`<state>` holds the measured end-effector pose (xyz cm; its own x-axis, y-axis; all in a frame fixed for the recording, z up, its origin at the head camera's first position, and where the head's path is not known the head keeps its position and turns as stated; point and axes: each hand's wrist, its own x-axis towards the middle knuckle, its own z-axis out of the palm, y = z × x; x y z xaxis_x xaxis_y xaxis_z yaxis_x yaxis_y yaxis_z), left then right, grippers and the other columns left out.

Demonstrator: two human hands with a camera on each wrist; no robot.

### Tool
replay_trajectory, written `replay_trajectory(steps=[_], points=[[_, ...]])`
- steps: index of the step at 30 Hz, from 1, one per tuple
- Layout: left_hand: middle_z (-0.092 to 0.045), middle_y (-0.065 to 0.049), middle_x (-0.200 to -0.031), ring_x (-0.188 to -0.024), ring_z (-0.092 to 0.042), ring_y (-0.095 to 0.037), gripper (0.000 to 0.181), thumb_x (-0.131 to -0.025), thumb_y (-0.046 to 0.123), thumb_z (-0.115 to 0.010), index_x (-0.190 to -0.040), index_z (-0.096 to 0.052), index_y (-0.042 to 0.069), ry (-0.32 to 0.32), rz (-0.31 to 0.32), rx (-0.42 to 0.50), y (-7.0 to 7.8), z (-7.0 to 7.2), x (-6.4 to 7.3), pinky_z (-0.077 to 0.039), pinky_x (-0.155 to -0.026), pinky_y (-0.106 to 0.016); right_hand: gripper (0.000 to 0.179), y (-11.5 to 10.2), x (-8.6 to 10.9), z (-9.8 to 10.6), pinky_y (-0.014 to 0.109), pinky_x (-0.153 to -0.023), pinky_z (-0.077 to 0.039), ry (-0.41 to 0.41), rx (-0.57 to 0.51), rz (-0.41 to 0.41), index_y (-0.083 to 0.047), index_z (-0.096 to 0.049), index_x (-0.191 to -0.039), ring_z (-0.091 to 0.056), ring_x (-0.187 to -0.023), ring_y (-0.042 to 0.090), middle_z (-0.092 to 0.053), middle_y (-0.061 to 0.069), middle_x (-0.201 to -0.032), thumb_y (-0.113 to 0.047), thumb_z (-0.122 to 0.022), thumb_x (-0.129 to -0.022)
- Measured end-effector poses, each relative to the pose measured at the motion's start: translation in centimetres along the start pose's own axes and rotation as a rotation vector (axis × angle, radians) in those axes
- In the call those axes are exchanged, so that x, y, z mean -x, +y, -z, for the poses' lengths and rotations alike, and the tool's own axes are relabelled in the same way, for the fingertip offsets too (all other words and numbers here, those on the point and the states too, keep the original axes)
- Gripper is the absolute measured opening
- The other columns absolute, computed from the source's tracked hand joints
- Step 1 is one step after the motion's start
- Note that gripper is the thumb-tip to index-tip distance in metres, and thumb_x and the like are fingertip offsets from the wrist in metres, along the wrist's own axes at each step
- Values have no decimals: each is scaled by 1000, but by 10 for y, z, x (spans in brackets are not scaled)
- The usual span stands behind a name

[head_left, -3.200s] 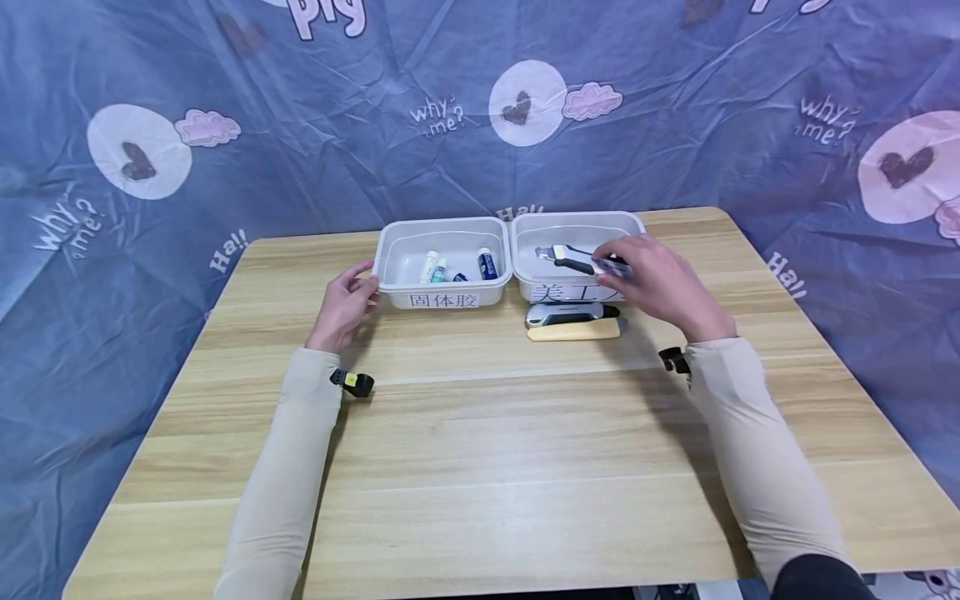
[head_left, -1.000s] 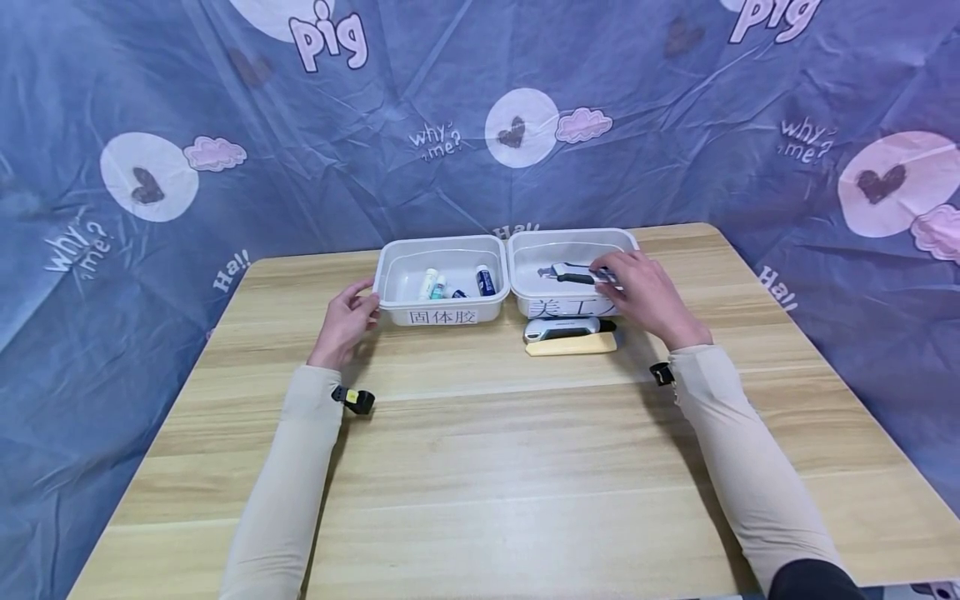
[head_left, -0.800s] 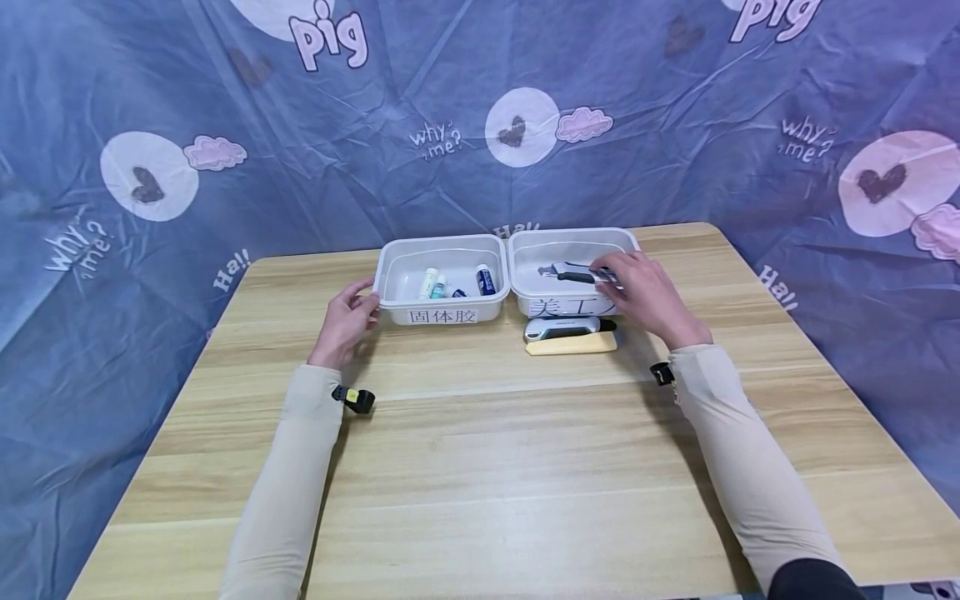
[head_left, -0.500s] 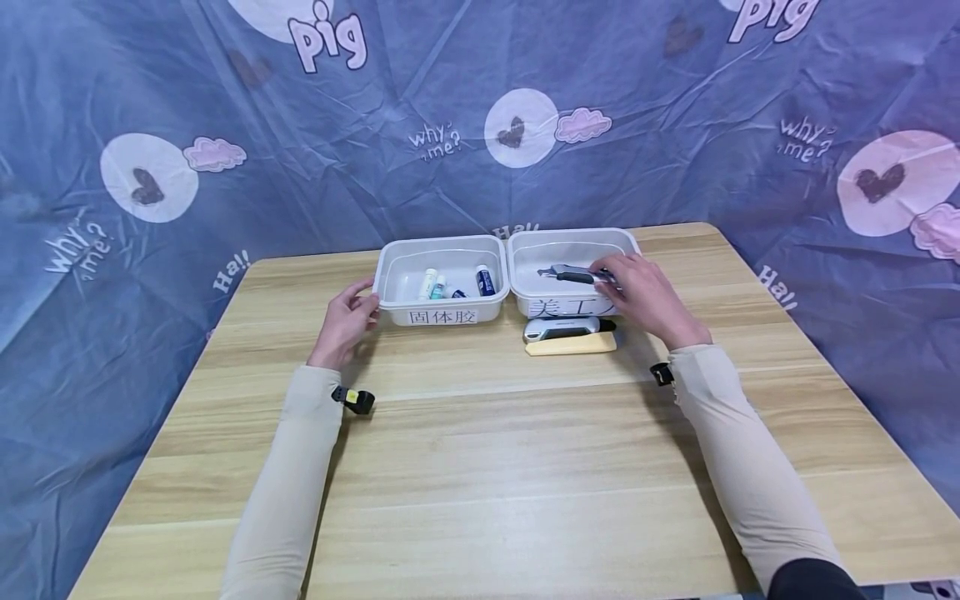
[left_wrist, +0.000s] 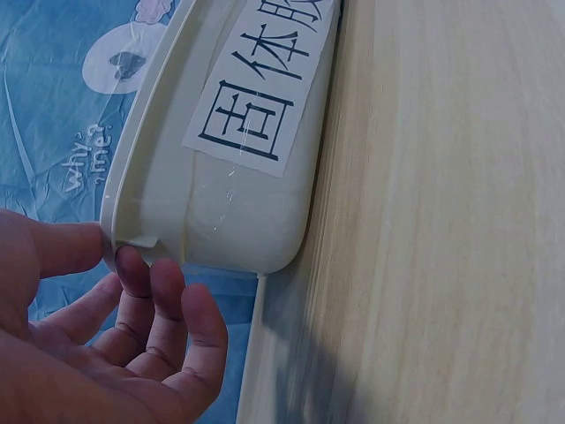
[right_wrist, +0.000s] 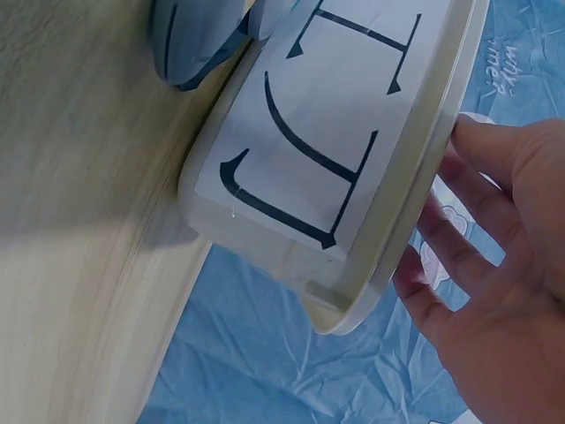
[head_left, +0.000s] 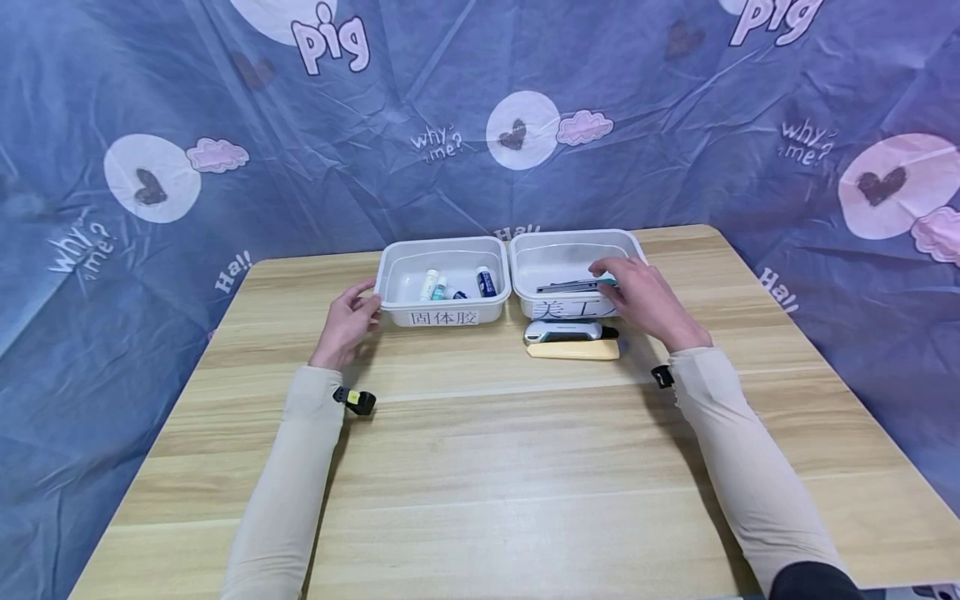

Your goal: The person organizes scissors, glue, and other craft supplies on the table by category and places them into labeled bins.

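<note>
At its left front corner, the left white plastic box (head_left: pixel 442 242) is pinched at the rim by my left hand (head_left: pixel 347 323). Glue sticks (head_left: pixel 486 282) lie inside it. My right hand (head_left: pixel 648 304) is over the right end of the second white box (head_left: pixel 577 237), its fingers parted. Below those fingers a utility knife (head_left: pixel 572 286) lies low inside the box, partly hidden by the front wall. In the right wrist view the fingers (right_wrist: pixel 463 234) are spread behind the box's rim, and no knife shows between them.
In front of the right box lie a grey and black utility knife (head_left: pixel 562 332) and a yellow one (head_left: pixel 573 351). Both boxes carry printed labels and stand side by side near the table's (head_left: pixel 480 467) back edge. A blue patterned cloth (head_left: pixel 315 150) hangs behind.
The utility knife has left my right hand's fingertips and dropped lower into the right box, turned more on edge. My left hand stays at the left box's rim.
</note>
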<state>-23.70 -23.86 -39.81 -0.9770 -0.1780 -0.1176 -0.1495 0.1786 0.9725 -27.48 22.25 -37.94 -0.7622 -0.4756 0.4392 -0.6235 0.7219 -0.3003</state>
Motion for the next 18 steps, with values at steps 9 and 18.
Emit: replay_trajectory(steps=[9, 18], points=[[-59, 0, -96, -88, -61, -13, 49, -107, 18, -54, -154, -45, 13, -3, 3, -14, 2, 4, 3, -55, -88, -34, 22, 0, -3, -3, 56, -91, -47, -8, -12, -1, 0, -69, -114, -62, -109, 39, -73, 16, -115, 5, -68, -93], [-60, 1, -96, -95, -61, -22, 47, -107, 16, -54, -153, -47, 12, -9, 11, -2, 0, 2, 0, -54, -89, -37, 19, -2, 0, 1, 56, -91, -48, 9, 40, 77, 1, -71, -109, -62, -104, 40, -71, 17, -109, 6, -70, -90]])
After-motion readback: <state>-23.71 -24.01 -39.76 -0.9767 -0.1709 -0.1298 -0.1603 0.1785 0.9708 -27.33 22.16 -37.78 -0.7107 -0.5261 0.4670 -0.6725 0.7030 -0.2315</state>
